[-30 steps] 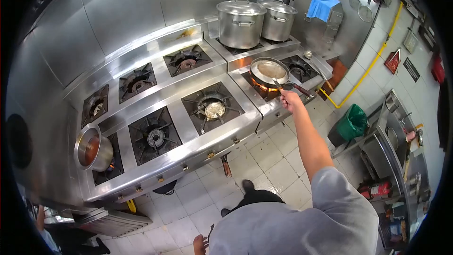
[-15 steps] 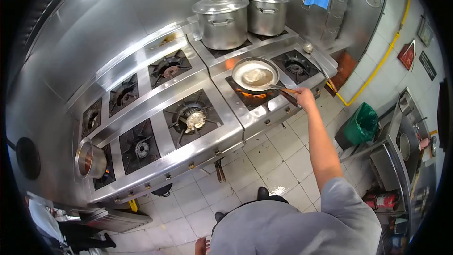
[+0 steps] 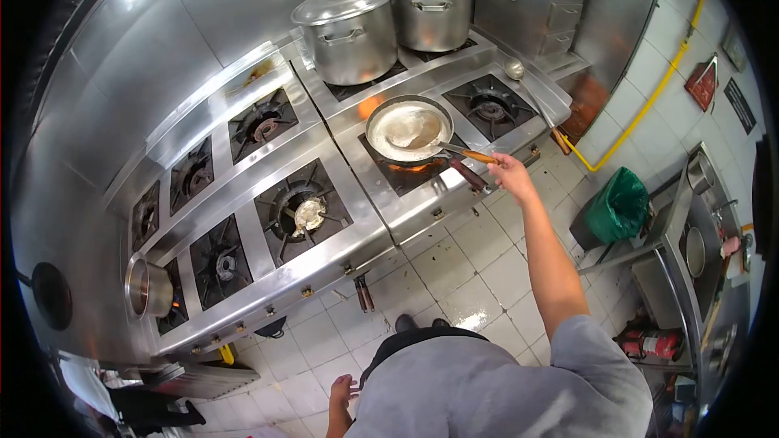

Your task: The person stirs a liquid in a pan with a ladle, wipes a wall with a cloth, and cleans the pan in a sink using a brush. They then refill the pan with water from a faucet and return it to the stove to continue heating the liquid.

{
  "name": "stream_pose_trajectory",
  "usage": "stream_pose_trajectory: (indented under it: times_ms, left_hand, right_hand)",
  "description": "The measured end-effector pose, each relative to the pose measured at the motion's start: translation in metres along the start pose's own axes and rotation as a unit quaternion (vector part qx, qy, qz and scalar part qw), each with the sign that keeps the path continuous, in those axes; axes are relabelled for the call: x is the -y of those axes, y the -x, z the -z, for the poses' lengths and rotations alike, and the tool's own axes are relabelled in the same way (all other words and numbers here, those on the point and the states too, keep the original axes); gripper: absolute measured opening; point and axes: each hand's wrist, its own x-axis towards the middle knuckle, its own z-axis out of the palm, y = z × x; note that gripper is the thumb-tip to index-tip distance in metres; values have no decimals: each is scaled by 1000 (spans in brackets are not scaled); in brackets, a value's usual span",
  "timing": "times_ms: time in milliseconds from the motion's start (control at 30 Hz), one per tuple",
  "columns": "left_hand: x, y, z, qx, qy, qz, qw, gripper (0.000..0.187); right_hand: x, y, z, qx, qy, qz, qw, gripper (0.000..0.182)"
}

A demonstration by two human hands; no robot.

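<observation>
A frying pan (image 3: 378, 139) sits over a lit burner on the right part of the stove, its dark handle (image 3: 468, 175) pointing toward me. Pale food (image 3: 398, 131) and some liquid cover its bottom. My right hand (image 3: 510, 176) is closed on the wooden handle of a spatula (image 3: 471, 154), whose metal end reaches over the pan's rim into the food. The pan's own handle lies below that hand, apart from it. Down beside my body hangs my left hand (image 3: 344, 390), empty, with its fingers loosely apart.
Two large lidded pots (image 3: 349, 42) stand behind the pan. A small pot (image 3: 148, 288) is at the stove's left end, by a flame. A ladle (image 3: 515, 70) rests at the right edge. A green-lined bin (image 3: 614, 207) stands right; another person (image 3: 134, 401) is at lower left.
The food in the pan has shifted and looks more spread out. My left hand has come further into view. The whole view has moved slightly, while my right hand stays on the spatula.
</observation>
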Motion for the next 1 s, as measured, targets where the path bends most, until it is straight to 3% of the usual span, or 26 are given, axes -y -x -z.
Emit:
stream_pose_trajectory:
  times_ms: [167,267,433,533,633,700,767,833,933,1000]
  left_hand:
    - [-6,-39,8,27,19,14,999,34]
    - [-30,-53,5,18,8,21,1000,34]
    - [-66,-87,-7,61,21,-17,998,33]
    - [-83,-99,-12,85,14,-22,996,35]
    - [-84,-109,-14,101,-38,-16,994,36]
    - [-84,-112,-8,106,-65,-2,992,36]
    - [-88,-113,-1,107,-90,3,990,36]
    - [-94,-113,5,78,-99,10,992,36]
    - [-96,-118,13,61,-63,-16,996,36]
    - [-97,-111,11,50,-42,-18,998,37]
  right_hand:
    - [-6,11,10,-11,-40,-8,999,53]
    - [-16,33,20,-46,-148,-38,987,51]
    - [-100,84,37,-90,-233,-103,963,42]
    - [-138,122,32,-88,-203,-159,962,44]
    - [-122,141,18,-163,12,-88,983,52]
    - [-111,115,20,-185,157,134,961,50]
    - [-23,100,0,-191,242,152,939,53]
    - [19,61,-12,-200,428,362,804,58]
    - [45,5,-29,-159,527,360,753,60]
    - [51,-27,-36,50,629,168,757,55]
